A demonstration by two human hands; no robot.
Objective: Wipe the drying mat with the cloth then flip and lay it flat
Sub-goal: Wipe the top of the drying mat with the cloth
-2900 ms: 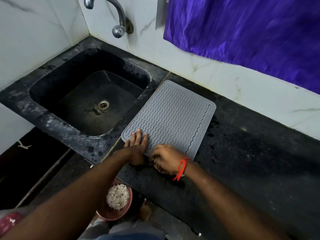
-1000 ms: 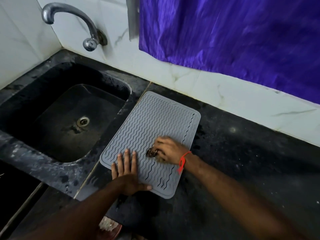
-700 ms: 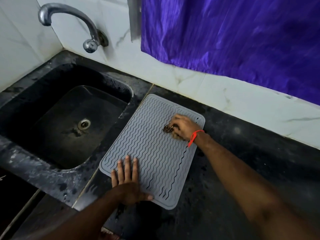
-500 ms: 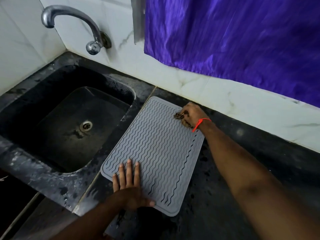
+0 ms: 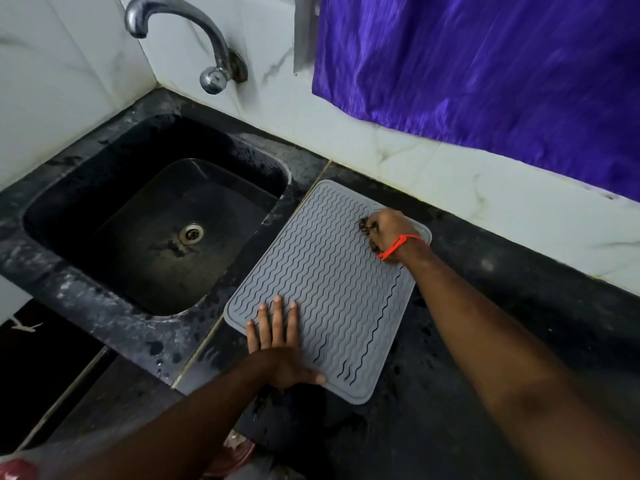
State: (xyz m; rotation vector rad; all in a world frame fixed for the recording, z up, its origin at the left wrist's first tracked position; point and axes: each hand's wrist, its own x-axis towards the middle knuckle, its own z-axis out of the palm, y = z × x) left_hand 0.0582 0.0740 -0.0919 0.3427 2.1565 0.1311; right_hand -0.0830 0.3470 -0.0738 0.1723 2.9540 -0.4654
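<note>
A grey drying mat (image 5: 329, 282) with wavy ridges lies flat on the black counter (image 5: 485, 358), just right of the sink. My left hand (image 5: 277, 344) presses flat on the mat's near left corner with straight fingers. My right hand (image 5: 389, 230), with a red thread at the wrist, grips a small dark cloth (image 5: 365, 226) and holds it against the mat's far right corner. Most of the cloth is hidden inside the fist.
A black sink (image 5: 156, 220) with a steel drain sits to the left, under a curved metal tap (image 5: 207, 46). White marble wall tiles (image 5: 450, 174) rise behind the counter, with a purple curtain (image 5: 485, 64) hanging above. The counter's front edge runs below my arms.
My right hand has carried the cloth from the mat's near edge up across it to the far right corner. The left hand stays pressed on the near left corner.
</note>
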